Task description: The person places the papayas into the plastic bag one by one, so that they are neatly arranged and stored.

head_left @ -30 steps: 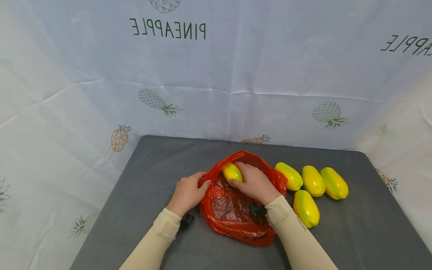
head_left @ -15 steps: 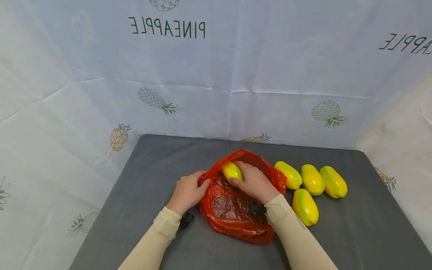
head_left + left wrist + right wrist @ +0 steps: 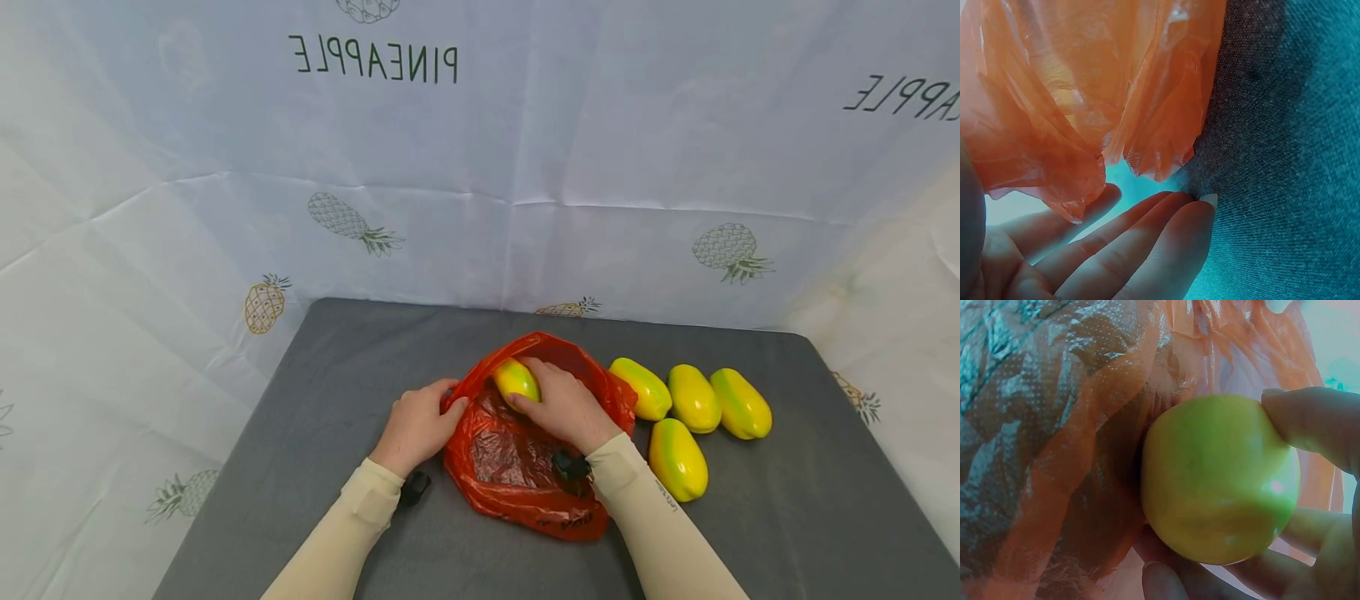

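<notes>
A red plastic bag (image 3: 517,500) lies on the grey table with its mouth spread wide. My left hand (image 3: 418,427) holds the bag's left rim between thumb and fingers; in the left wrist view, its fingers (image 3: 1147,250) lie just under the crumpled orange-looking plastic. Inside the mouth, my right hand (image 3: 566,406) grips a glossy yellow-green papaya (image 3: 516,381), thumb on the near side. The right wrist view shows this papaya (image 3: 1219,481) end-on between the thumb and fingers, against the bag's wall. Several more papayas (image 3: 678,460) lie right of the bag.
The grey table (image 3: 315,375) reaches back to a white curtain (image 3: 480,150) printed with pineapples. One loose papaya (image 3: 641,389) rests close against the bag's right edge. Small black wrist devices (image 3: 573,465) sit under the wrists, the right one over the bag's opening.
The head view has shifted very slightly. Both hands, the bag and the papayas otherwise keep their places.
</notes>
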The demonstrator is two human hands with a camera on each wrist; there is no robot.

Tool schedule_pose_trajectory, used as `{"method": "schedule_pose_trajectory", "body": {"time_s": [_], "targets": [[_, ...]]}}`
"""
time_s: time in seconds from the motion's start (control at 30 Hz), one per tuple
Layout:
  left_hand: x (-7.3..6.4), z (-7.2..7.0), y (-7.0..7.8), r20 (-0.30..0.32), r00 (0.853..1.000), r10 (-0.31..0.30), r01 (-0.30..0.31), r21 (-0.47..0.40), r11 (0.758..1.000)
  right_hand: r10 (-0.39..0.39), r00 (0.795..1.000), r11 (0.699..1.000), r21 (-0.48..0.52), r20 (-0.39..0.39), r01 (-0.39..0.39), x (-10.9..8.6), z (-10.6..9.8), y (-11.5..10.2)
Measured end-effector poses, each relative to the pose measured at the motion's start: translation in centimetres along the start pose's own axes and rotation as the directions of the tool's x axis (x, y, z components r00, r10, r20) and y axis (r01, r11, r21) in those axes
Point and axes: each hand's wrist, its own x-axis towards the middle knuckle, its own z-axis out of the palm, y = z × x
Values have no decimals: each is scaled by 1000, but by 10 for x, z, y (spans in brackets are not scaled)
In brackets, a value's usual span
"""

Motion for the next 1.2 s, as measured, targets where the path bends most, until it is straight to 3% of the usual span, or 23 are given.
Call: {"method": "schedule_pose_trajectory", "body": {"time_s": [0.37,0.57,0.87,1.07,1.2], "targets": [[2,2,3,7,1000,-13,13,-4,1000,-18,1000,1000,-11,-3,18,-2,-2,7],[1,2,4,8,1000,-11,11,12,1000,-13,1000,1000,-16,-12,13,-15,-17,1],[2,0,2,13,1000,-20,20,-1,1000,-92,985,991,-113,-145,76,-63,-60,8],[3,0,4,24,999,-46,46,0,999,-37,978,987,-161,-205,4,-99,-87,29],[4,0,5,33,998,-61,61,8,998,15,972,985,-164,-233,-55,-121,-93,44]]}}
